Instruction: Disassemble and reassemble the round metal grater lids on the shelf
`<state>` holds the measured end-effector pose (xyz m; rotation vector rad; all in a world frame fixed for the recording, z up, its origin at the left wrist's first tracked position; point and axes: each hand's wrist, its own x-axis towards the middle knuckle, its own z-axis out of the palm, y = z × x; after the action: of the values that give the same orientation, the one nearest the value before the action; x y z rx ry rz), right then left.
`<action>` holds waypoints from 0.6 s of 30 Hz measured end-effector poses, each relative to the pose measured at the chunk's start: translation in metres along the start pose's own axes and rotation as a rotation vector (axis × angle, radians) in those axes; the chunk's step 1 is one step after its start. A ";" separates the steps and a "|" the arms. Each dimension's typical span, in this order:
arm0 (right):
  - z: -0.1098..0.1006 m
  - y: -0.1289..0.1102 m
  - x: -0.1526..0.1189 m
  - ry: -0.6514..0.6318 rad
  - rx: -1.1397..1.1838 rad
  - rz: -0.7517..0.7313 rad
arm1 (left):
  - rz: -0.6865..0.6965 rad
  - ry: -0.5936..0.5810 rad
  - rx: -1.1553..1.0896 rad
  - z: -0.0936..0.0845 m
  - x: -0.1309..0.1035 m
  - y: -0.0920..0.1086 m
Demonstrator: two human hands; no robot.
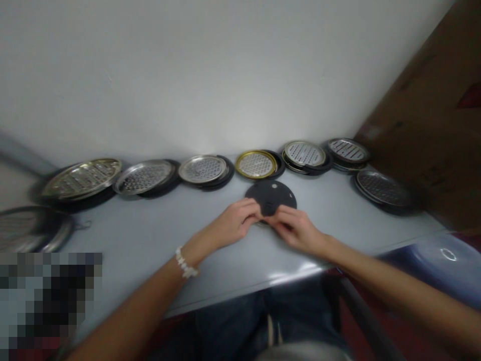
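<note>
Left hand (240,219) and right hand (298,229) pinch the near edge of a black disc (265,193); it looks light, thin and fairly stiff; best gripped by its rim.

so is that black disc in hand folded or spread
Mostly spread: the black disc shows a broad round face; the left hand and right hand partly cover its near edge.
</note>
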<state>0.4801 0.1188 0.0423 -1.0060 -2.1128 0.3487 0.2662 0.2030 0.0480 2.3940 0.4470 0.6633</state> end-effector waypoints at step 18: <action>0.000 0.001 0.004 -0.042 0.040 0.022 | 0.029 -0.005 0.011 -0.003 0.001 -0.005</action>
<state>0.4790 0.1224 0.0436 -1.0073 -2.1250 0.4243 0.2641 0.2090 0.0471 2.4166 0.4151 0.6689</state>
